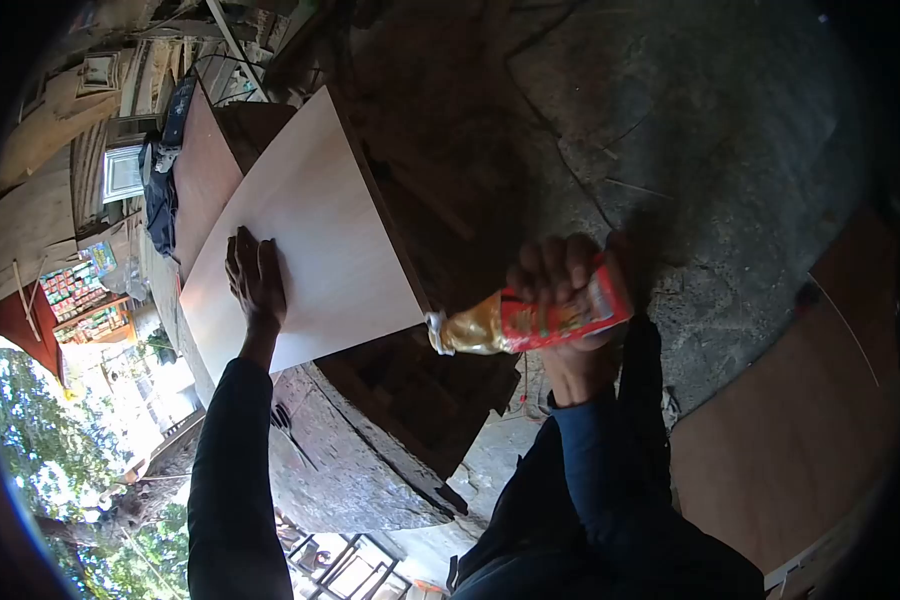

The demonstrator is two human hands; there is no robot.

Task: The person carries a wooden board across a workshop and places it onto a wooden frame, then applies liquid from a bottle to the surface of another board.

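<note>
A pale flat board (320, 210) lies in front of me, its narrow brown edge facing right. My left hand (255, 285) rests on its upper face with the fingers stretched out. My right hand (560, 280) is wrapped round a squeeze bottle (565, 318) with a red label and a golden, see-through neck end. The bottle is tipped on its side, and its whitish tip (437, 333) points left, right at the board's near corner. Motion slightly blurs the right hand and the bottle.
Dark-handled scissors or pliers (288, 425) lie on the worn surface below the board. A brown sheet (790, 440) leans or lies at the right on the rough concrete floor (730, 200). A dark bag (160, 190) sits behind the board, near stacked wood.
</note>
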